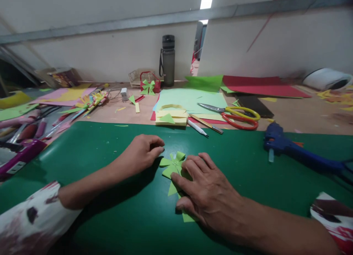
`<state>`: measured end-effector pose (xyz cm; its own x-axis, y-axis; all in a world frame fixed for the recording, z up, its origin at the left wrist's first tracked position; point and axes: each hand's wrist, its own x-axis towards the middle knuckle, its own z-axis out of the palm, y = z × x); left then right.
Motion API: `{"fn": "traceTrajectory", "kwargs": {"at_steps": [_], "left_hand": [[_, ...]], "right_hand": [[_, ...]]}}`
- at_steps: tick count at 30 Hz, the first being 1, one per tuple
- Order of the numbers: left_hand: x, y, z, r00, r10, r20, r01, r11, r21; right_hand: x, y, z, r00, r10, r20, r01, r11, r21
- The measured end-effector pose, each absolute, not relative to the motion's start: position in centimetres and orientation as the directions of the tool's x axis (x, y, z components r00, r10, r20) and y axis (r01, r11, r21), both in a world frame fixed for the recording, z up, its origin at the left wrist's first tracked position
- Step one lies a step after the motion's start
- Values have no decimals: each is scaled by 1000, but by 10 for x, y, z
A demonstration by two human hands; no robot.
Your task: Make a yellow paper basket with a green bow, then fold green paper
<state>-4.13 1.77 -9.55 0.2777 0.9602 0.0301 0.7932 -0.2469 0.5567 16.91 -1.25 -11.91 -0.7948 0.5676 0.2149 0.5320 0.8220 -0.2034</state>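
A light green paper bow [174,164] with looped petals and pointed tails lies on the green mat [124,218]. My right hand [211,190] rests over its right side, fingers spread, with a fingertip on a lower loop and the thumb by the tails. Part of the bow is hidden under this hand. To the left of the bow hovers my left hand [145,150], fingers loosely curled. Its thumb and index tips are slightly apart, with nothing visible between them. Beyond the bow stands a small yellow paper bag [171,118] with a green paper scrap leaning on it.
Scissors [239,115], a white marker [197,128] and a gold pen [206,124] lie past the mat's far edge. A blue glue gun [300,150] is at right. Behind stand a dark bottle [168,62] and a red bag with green bow [150,86]. Tools clutter the left.
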Motion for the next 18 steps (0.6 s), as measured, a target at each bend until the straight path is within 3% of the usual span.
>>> {"fn": "traceTrajectory", "kwargs": {"at_steps": [4, 18], "left_hand": [[-35, 37, -92, 316, 935, -159, 815, -181, 551], [-19, 42, -80, 286, 899, -333, 823, -52, 566]], "right_hand": [[168, -11, -119, -805, 560, 197, 527, 827, -198], [169, -13, -117, -825, 529, 197, 511, 848, -137]]}}
